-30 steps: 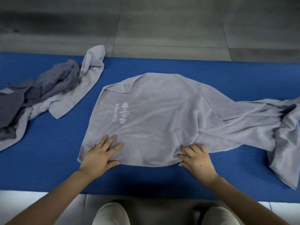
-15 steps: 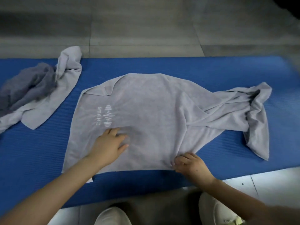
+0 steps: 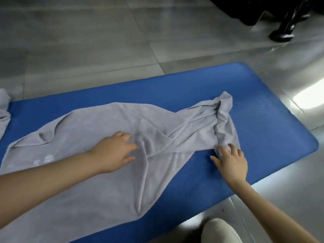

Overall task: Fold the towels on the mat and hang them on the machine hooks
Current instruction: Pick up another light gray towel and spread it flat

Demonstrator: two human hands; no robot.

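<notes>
A light grey towel (image 3: 98,127) with a small white logo lies spread along the blue mat (image 3: 263,130); its right end is bunched and twisted. My left hand (image 3: 114,151) rests palm down on the towel's middle, fingers spread over a ridge of folds. My right hand (image 3: 231,160) lies at the towel's crumpled right end, fingertips touching the cloth's lower edge, palm over the mat. Whether those fingers pinch the cloth is unclear.
Part of another grey towel (image 3: 4,109) shows at the left edge of the mat. Grey floor tiles surround the mat. The dark base of a machine (image 3: 282,30) stands at the top right. My knee (image 3: 219,230) is at the bottom.
My view has swung right. My left hand slid right from near the logo to the towel's middle. My right hand left the near hem and reached to the bunched right end.
</notes>
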